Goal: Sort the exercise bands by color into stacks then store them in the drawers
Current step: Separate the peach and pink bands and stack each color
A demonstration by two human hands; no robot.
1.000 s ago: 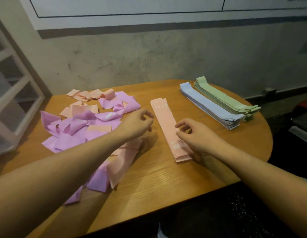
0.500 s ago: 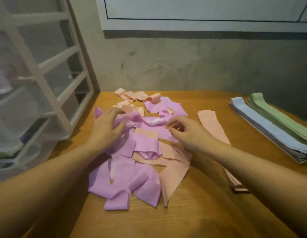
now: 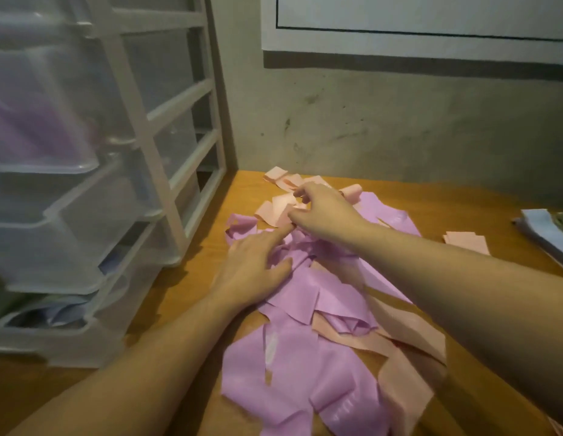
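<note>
Bands (image 3: 305, 297) jumbled, no shared axis.

Left hand (image 3: 255, 272): forearm enters from the lower-left corner, palm down, fingers straight and spread, index extended forward. Right hand (image 3: 321, 212): forearm enters from the right edge, reaching past the left, fingers curled, thumb and fingertips pinched together.
</note>
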